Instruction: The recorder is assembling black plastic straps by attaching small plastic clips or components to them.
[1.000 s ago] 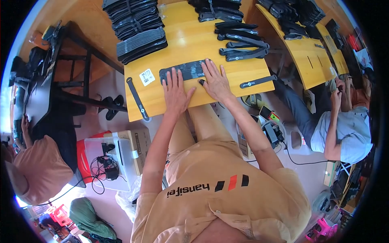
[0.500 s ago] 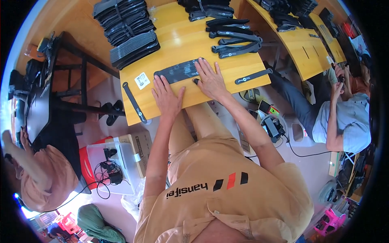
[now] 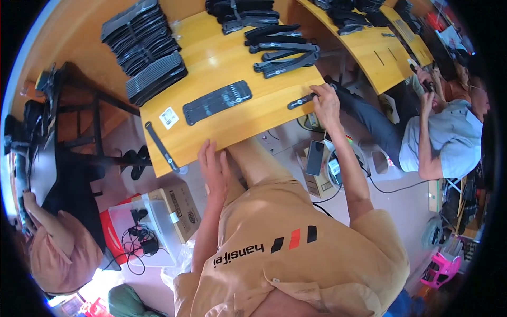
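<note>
A flat black panel (image 3: pixel 216 103) with paler markings lies by itself on the yellow table (image 3: pixel 232 127). My right hand (image 3: pixel 326 104) is at the table's right edge, its thumb and fingers closed on one end of a short black strap (image 3: pixel 301 101). The strap's other end rests on the wood. Near the front edge, my left hand (image 3: pixel 214 168) holds nothing, its fingers stretched out and a little apart. A second black strap (image 3: pixel 161 147) lies along the left edge. Between that strap and the panel sits a white printed label (image 3: pixel 168 118).
Tall stacks of black panels (image 3: pixel 140 39) stand at the back left. Several folded black straps (image 3: pixel 285 55) lie at the back right. Below are a phone (image 3: pixel 315 157) on a carton and a clear bin (image 3: pixel 158 232) with cables. People sit at both sides.
Both hands have left the black panel. My right hand moved right and took hold of the right strap; my left hand drew back toward me. The view has shifted.
</note>
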{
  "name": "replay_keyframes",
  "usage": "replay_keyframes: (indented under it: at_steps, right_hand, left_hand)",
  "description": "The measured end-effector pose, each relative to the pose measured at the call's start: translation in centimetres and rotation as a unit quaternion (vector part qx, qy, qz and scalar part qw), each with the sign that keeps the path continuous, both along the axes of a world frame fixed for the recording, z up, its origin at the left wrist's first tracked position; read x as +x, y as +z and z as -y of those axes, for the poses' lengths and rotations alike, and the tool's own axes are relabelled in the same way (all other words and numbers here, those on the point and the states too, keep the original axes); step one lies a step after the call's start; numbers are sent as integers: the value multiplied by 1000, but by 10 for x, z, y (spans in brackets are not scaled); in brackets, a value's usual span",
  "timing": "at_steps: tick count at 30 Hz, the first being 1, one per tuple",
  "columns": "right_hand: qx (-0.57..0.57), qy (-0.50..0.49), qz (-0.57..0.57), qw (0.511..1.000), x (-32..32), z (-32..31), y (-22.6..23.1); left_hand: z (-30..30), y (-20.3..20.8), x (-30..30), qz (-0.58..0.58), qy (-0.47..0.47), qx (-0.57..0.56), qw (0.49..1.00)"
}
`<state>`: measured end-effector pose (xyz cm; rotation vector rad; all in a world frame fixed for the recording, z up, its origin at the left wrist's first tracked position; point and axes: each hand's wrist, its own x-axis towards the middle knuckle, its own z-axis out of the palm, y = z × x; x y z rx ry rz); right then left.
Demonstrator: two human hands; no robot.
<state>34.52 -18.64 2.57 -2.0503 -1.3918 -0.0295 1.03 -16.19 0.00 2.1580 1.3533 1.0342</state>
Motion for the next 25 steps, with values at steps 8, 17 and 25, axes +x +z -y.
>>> replay_keyframes:
  at_steps: [8, 17, 25]
  right_hand:
    - [-51, 118, 113, 985, -34, 17, -4]
    - [38, 305, 44, 951, -87, 51, 15]
    - [-261, 498, -365, 742, -136, 51, 59]
  left_hand:
    - [49, -42, 3, 150, -51, -205, 966]
    - [39, -7, 21, 223, -149, -561, 783]
    - [28, 13, 22, 421, -209, -609, 639]
